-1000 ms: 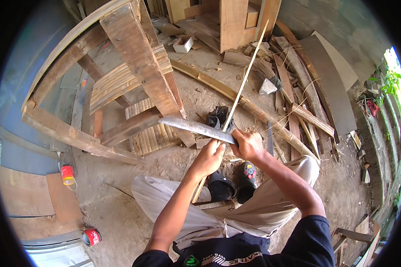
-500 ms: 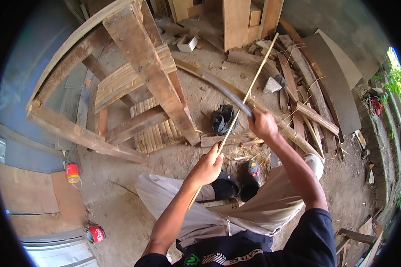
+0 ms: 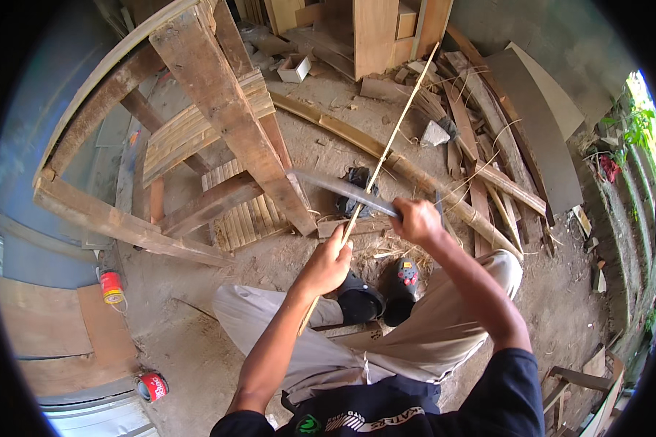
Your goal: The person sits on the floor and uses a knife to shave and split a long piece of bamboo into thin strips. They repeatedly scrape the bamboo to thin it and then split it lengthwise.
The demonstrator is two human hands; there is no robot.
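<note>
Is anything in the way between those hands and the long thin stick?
Nothing visible blocks them. The left hand grips the stick directly. Between the right hand and the stick is only the knife it holds, which crosses the stick just past the left hand. The crumpled black thing behind the knife lies on the ground.

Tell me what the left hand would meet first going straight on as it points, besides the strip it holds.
Probably the blade in the right hand: it crosses the thin strip just ahead of the left hand, though depth is unclear.
</note>
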